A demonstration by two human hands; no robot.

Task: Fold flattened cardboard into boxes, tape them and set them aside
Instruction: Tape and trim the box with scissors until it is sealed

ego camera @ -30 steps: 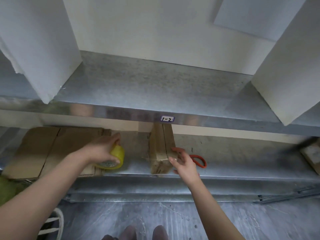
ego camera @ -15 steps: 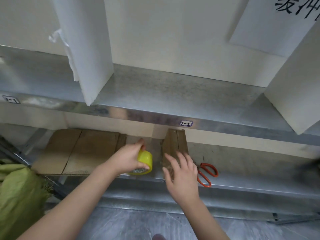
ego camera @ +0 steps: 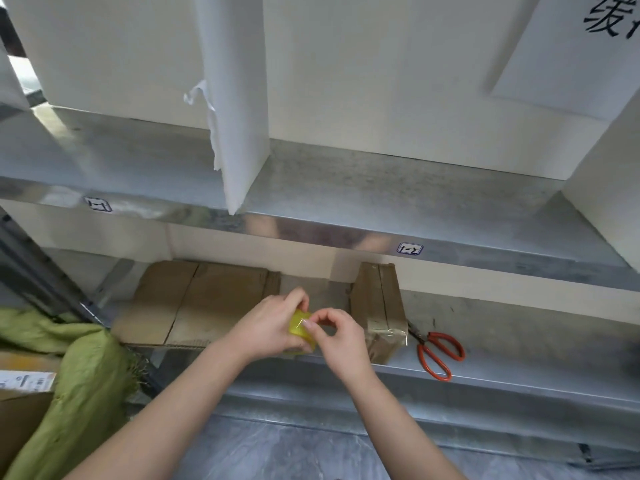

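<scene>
A yellow tape roll is gripped in my left hand just above the lower metal shelf. My right hand pinches at the roll's surface with thumb and forefinger. Flattened cardboard lies on the shelf to the left of my hands. A small folded cardboard box, with clear tape on its near end, stands on the shelf just right of my hands. Red-handled scissors lie on the shelf right of the box.
An upper metal shelf overhangs the lower one, with white divider panels standing on it. A green cloth sack and a brown carton sit at the lower left. Grey floor lies below.
My right hand has left the small box and come onto the tape roll. My left hand has lifted the roll slightly toward the middle. The view has shifted rightward and nearer.
</scene>
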